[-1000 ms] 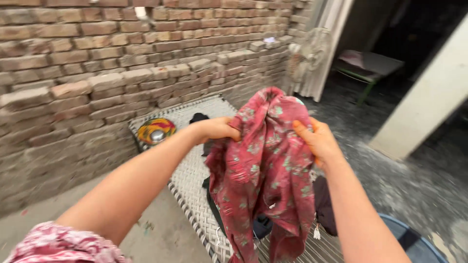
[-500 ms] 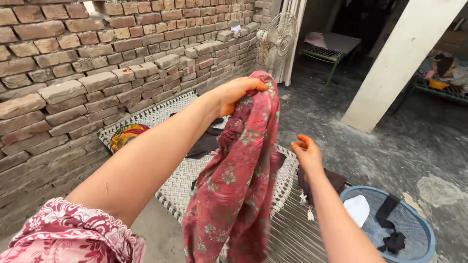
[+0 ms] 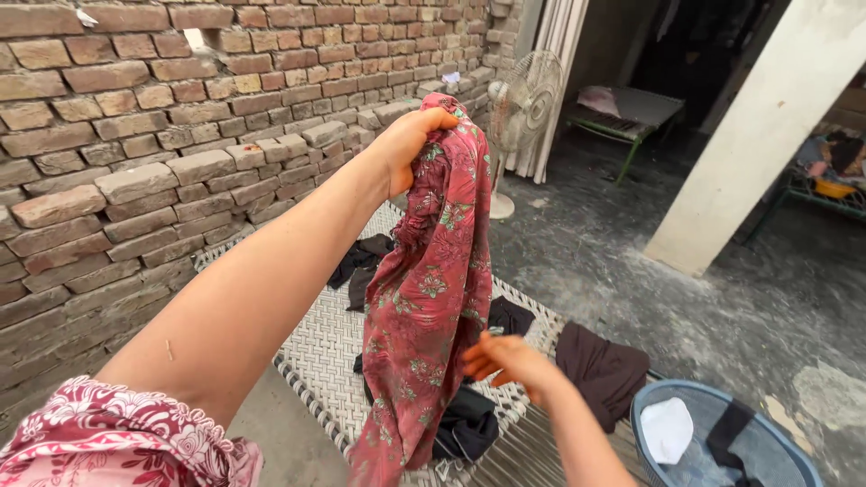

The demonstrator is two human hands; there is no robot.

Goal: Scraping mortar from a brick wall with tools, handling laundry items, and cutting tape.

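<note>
My left hand is raised high and grips the top of a red floral garment, which hangs down long over a woven cot. Lower down, my right hand is beside the cloth's right edge, fingers spread and holding nothing. Dark clothes lie on the cot under the hanging garment, and another dark piece drapes over the cot's right side.
A brick wall runs along the left. A blue tub with white and dark laundry sits at the lower right. A standing fan, a white pillar and a metal cot stand farther back.
My left hand has lifted the red garment higher. My right hand let go of it and dropped lower, and the view turned right.
</note>
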